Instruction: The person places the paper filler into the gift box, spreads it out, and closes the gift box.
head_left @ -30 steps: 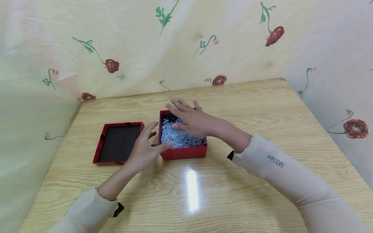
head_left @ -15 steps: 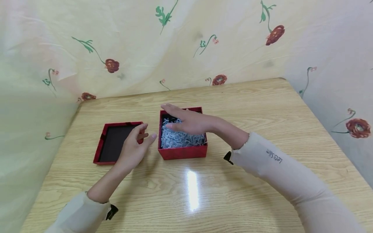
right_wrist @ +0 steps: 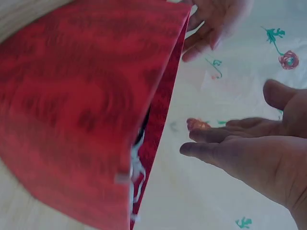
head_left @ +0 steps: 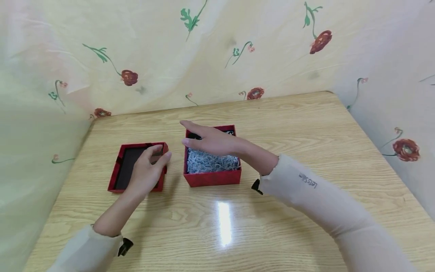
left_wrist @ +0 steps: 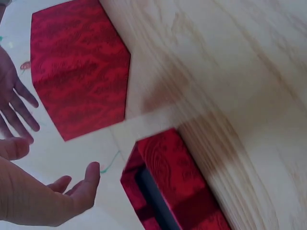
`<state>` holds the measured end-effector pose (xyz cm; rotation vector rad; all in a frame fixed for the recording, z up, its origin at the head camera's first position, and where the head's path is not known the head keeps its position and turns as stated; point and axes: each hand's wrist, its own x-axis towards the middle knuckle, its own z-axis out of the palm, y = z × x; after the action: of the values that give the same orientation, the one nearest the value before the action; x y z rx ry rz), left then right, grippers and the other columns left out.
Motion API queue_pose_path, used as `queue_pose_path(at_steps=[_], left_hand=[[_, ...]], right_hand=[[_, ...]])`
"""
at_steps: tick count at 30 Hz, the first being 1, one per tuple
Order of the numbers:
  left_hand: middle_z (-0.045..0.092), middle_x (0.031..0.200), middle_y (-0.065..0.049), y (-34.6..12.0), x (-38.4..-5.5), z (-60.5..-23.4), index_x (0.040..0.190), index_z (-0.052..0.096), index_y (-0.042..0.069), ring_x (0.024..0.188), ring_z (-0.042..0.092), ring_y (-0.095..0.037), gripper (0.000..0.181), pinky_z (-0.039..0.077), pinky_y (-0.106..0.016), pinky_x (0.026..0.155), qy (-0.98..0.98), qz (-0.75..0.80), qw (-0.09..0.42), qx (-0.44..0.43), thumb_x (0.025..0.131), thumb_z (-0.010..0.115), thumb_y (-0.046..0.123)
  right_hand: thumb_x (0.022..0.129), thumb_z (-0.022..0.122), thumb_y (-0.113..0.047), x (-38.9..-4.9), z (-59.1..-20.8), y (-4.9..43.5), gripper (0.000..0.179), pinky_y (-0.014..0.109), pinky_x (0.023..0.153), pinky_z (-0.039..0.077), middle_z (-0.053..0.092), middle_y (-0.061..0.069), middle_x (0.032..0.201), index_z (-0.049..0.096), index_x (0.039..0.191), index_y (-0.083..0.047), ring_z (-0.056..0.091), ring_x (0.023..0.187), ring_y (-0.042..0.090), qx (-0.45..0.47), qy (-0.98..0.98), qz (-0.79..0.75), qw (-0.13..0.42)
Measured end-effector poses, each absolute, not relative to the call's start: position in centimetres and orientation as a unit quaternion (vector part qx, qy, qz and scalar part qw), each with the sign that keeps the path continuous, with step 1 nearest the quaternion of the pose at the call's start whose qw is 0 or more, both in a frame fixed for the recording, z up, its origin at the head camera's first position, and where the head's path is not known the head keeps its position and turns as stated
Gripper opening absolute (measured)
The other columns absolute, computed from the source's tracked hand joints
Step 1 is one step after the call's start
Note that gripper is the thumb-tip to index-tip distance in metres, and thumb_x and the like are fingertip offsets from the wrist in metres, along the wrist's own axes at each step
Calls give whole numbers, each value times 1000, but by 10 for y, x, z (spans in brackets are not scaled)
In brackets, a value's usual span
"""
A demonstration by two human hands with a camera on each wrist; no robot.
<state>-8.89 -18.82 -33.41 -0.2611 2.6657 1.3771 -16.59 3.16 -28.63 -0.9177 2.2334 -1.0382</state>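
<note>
A red patterned box (head_left: 214, 178) stands without its lid on the table, filled with pale blue shredded paper (head_left: 209, 163). Over it hovers my right hand (head_left: 217, 141), fingers straight and pointing left, holding nothing. My left hand (head_left: 144, 173) hangs above the right side of the upturned red lid (head_left: 113, 176), fingers loosely bent and thumb apart, with nothing in its grasp. The left wrist view has air between that hand (left_wrist: 53, 196) and the lid (left_wrist: 175, 179). In the right wrist view, my right hand (right_wrist: 254, 143) is apart from the box wall (right_wrist: 86, 110).
Both red pieces rest on a light wood table (head_left: 289, 124), the lid left of the box with a gap between. Flowered cloth (head_left: 163, 56) hangs behind and at both sides. A bright light reflection (head_left: 224, 223) lies in front of the box.
My left hand has drawn back leftward from the box edge to above the lid. My right hand has shifted slightly left over the box, its spread fingers closing together. Box and lid stay put.
</note>
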Motion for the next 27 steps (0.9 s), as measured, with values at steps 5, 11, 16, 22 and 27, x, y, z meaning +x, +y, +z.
queue_pose_path(at_steps=[5,11,16,22,27], left_hand=[[37,150,-10,-203,-91,-324,150,32,12,134,38,-31,79,34,-53,107,887,437,82,-124,92,44,65],[34,150,-16,-227,-90,-316,151,28,9,135,36,-37,79,31,-56,107,894,418,80,-140,94,44,61],[31,147,-26,-247,-91,-315,150,26,2,133,32,-44,78,31,-58,105,901,400,76,-148,97,41,57],[27,144,-32,-270,-92,-317,151,21,-2,128,33,-49,83,35,-61,99,906,377,74,-178,97,36,59],[15,146,-36,-287,-94,-318,152,12,-3,129,24,-54,90,34,-64,97,901,367,114,-200,95,30,64]], right_hand=[[101,42,-46,-162,-287,21,66,39,116,24,18,-3,159,11,155,-24,20,144,15,-295,800,-446,274],[102,42,-42,-152,-290,10,61,38,114,28,27,-2,156,20,154,-19,28,142,15,-248,777,-501,290],[102,43,-39,-143,-293,-1,61,37,114,27,28,0,156,23,153,-14,27,143,16,-224,770,-522,290],[101,46,-41,-132,-294,-17,65,38,111,34,35,2,153,21,153,-11,33,140,17,-213,761,-537,296],[100,47,-44,-124,-296,-27,68,38,108,38,36,0,152,19,154,-14,37,137,17,-209,770,-519,306]])
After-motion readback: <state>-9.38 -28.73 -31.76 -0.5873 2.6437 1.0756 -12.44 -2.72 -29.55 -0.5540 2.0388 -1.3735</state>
